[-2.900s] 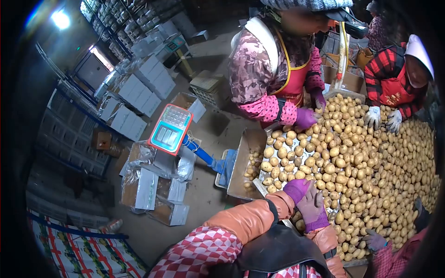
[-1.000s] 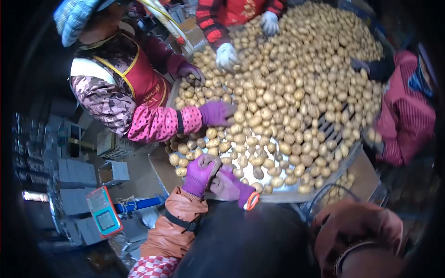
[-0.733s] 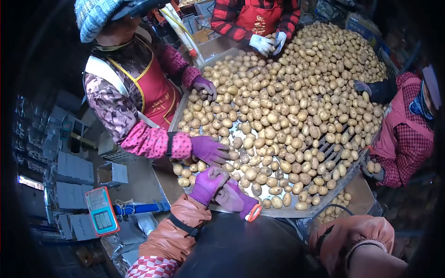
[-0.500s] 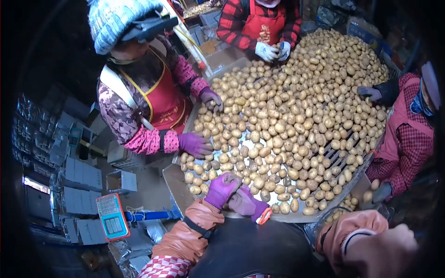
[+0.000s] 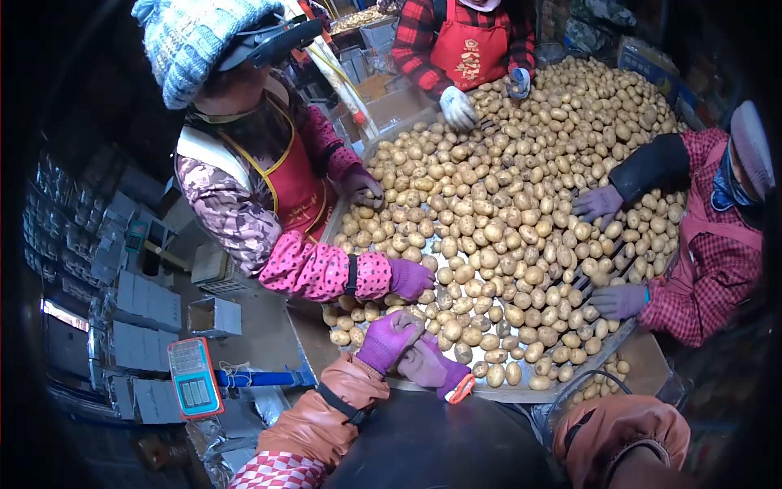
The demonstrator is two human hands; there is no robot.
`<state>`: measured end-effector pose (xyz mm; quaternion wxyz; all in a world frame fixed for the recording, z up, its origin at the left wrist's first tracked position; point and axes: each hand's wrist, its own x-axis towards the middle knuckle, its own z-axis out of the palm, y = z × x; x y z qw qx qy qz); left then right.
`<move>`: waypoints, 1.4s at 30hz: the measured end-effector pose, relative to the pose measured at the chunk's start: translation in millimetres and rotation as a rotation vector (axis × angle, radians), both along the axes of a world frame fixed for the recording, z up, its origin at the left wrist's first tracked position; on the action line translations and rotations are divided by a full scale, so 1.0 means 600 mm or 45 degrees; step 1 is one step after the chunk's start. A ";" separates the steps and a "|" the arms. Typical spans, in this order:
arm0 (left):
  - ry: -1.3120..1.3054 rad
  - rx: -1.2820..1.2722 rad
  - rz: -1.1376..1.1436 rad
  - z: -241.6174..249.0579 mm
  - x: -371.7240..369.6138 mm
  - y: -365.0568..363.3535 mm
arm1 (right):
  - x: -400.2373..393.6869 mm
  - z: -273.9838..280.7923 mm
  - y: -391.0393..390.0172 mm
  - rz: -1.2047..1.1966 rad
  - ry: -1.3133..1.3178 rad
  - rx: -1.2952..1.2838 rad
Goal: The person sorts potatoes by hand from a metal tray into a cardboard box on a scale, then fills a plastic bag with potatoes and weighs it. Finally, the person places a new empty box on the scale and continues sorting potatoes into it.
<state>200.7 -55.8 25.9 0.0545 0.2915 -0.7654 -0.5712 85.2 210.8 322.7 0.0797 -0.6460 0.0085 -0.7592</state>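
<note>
Left hand [image 5: 388, 338] pinches an empty purple glove [image 5: 434, 366] by the near edge of the counter [image 5: 521, 397]; right hand out of view. A firm grip should keep the glove clear of the potatoes [image 5: 513, 216] beyond.

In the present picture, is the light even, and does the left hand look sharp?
Head view: uneven light, bright on the potatoes, dim around the boxes at the picture's left; the left hand and the glove it holds look fairly sharp; a dark round border suggests a wide-angle lens.
</note>
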 end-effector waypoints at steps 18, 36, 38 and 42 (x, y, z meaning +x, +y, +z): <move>0.240 0.205 -0.031 -0.008 0.001 0.007 | 0.001 0.011 0.014 -0.402 -0.192 -0.102; 0.414 0.010 0.182 -0.027 -0.007 -0.055 | -0.027 -0.151 -0.005 -0.949 -0.797 1.303; 0.230 0.126 0.245 0.009 0.000 -0.047 | -0.017 -0.230 -0.023 -0.904 -0.666 1.850; 0.157 0.224 0.384 -0.062 -0.014 -0.075 | -0.004 -0.332 -0.053 -0.845 -0.298 2.135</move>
